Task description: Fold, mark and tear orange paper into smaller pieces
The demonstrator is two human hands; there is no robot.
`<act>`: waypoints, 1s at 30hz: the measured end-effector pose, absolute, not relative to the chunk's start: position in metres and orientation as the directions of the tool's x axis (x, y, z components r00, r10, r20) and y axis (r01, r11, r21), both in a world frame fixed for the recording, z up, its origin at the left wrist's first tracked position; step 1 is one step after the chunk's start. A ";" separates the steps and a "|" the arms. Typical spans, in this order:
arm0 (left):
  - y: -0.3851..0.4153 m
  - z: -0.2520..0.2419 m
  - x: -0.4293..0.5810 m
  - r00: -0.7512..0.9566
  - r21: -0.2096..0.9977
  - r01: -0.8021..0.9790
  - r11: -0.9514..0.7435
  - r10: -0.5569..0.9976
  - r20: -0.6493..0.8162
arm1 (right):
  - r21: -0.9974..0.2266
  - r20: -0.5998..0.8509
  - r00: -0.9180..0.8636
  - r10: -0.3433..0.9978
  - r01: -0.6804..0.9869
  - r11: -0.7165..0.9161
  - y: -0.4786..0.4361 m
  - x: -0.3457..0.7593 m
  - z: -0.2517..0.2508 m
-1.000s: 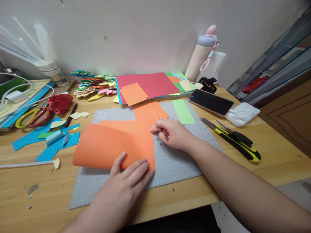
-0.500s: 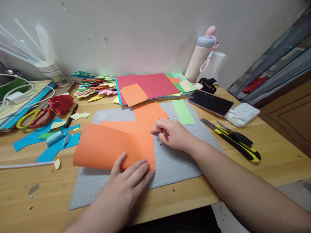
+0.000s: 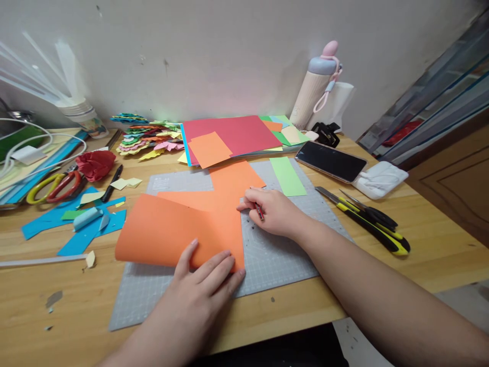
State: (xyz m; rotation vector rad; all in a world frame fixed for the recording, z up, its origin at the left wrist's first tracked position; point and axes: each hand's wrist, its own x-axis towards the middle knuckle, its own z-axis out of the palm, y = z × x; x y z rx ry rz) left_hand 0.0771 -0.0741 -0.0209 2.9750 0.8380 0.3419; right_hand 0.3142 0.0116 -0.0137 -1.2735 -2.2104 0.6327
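A sheet of orange paper (image 3: 183, 224) lies on the grey cutting mat (image 3: 282, 260), its left side curled over on itself. My left hand (image 3: 206, 285) rests with fingers spread on the lower right part of the sheet. My right hand (image 3: 271, 211) is closed at the right edge of the paper, gripping a thin red-and-black pencil (image 3: 260, 211); only its back end shows and its tip is hidden by the fingers. Just beyond, another orange paper piece (image 3: 235, 175) lies on the mat. A light green paper strip (image 3: 288, 176) is farther right.
Right of the mat lie a yellow-and-black utility knife (image 3: 374, 224), black scissors (image 3: 376, 214) and a phone (image 3: 331, 161). At the back are a red sheet (image 3: 237, 133), paper cutouts (image 3: 148, 135) and a bottle (image 3: 313, 92). Blue scraps (image 3: 82, 234) and red-and-yellow-handled scissors (image 3: 63, 186) sit left.
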 end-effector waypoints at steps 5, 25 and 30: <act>-0.074 -0.020 0.077 0.828 0.120 0.511 -0.851 0.525 0.198 | -0.621 0.196 -0.436 0.878 0.638 0.455 0.011 0.314 -0.013; -0.074 -0.023 0.076 0.816 0.138 0.518 -0.844 0.536 0.214 | -0.442 0.316 -0.537 0.782 0.646 0.622 0.011 0.315 -0.010; -0.074 -0.023 0.077 0.812 0.138 0.518 -0.844 0.536 0.231 | -0.449 0.316 -0.537 0.782 0.641 0.622 0.012 0.315 -0.012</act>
